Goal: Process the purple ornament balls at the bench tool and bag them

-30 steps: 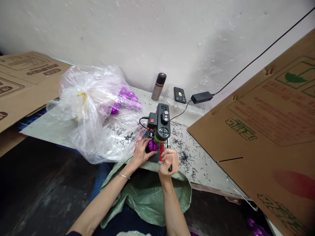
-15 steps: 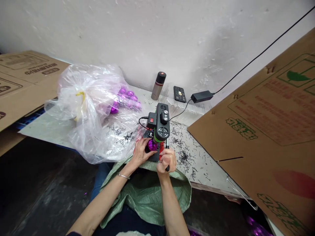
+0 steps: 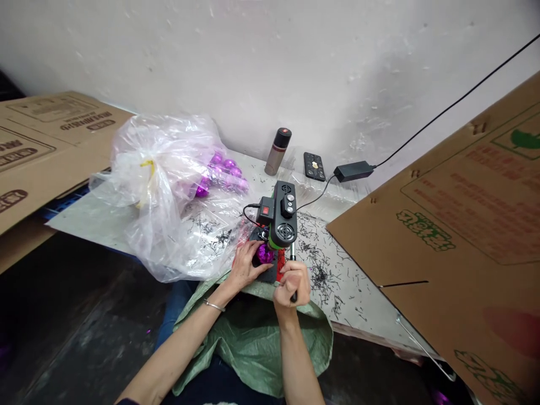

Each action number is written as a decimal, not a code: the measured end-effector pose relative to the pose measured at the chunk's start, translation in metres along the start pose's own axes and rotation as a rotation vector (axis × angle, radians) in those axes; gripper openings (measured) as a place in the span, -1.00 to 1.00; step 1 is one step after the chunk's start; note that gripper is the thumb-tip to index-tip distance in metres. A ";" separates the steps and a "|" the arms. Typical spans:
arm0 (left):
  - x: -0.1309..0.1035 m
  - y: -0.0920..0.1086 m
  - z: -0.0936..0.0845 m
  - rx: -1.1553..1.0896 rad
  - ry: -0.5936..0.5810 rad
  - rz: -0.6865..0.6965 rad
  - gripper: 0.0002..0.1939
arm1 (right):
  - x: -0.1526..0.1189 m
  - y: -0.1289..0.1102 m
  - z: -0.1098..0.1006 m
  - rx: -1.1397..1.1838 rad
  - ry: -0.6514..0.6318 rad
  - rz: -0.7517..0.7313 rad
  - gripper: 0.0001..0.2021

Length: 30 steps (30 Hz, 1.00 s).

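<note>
A small black machine (image 3: 285, 214) with round vents and a red switch stands on the table. Under its head sits a shiny purple ball (image 3: 265, 253). My left hand (image 3: 247, 263) holds this ball from the left between thumb and fingers. The fingers of my right hand (image 3: 293, 283) are wrapped round the machine's lever (image 3: 293, 296), to the right of the ball. A green woven cloth (image 3: 253, 337) spreads over my lap below both hands.
A clear plastic bag (image 3: 160, 208) with purple balls (image 3: 230, 164) lies at the left. Behind the machine are a bottle (image 3: 278, 151), a phone (image 3: 314, 166) and a power adapter (image 3: 353, 171). Cardboard boxes (image 3: 422, 270) flank the table (image 3: 358, 301), where black bits lie scattered.
The whole view has shifted slightly, so things appear a little further right and lower. Both hands keep their holds on the ball and the lever.
</note>
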<state>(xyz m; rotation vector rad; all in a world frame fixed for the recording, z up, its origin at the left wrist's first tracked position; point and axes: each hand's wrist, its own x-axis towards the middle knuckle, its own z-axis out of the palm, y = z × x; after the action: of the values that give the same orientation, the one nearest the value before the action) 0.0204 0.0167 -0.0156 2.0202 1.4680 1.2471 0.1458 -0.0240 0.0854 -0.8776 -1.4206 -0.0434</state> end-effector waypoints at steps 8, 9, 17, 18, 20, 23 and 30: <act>-0.001 0.000 0.000 0.017 0.007 0.009 -0.35 | 0.023 -0.021 -0.003 0.043 0.017 0.135 -0.63; -0.001 0.000 0.000 0.013 0.006 0.013 -0.35 | 0.019 -0.018 -0.003 0.041 0.007 0.121 -0.63; 0.001 0.004 -0.002 0.000 -0.002 -0.016 -0.35 | -0.014 0.012 0.002 -0.021 0.000 -0.061 -0.64; 0.001 0.004 -0.002 -0.004 0.003 -0.012 -0.36 | -0.016 0.014 0.003 -0.039 -0.008 -0.089 -0.64; 0.001 0.004 -0.002 -0.008 0.011 -0.011 -0.37 | -0.019 0.019 0.003 -0.069 -0.040 -0.132 -0.64; 0.000 0.004 -0.002 -0.005 0.003 -0.024 -0.38 | -0.016 0.017 0.000 -0.063 -0.068 -0.151 -0.65; 0.000 0.001 0.000 -0.002 0.008 0.010 -0.36 | 0.034 -0.023 -0.005 0.017 -0.032 0.158 -0.64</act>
<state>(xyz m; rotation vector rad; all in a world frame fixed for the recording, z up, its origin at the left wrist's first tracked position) 0.0210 0.0168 -0.0147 2.0264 1.4612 1.2611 0.1453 -0.0272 0.1269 -0.9777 -1.3752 0.1023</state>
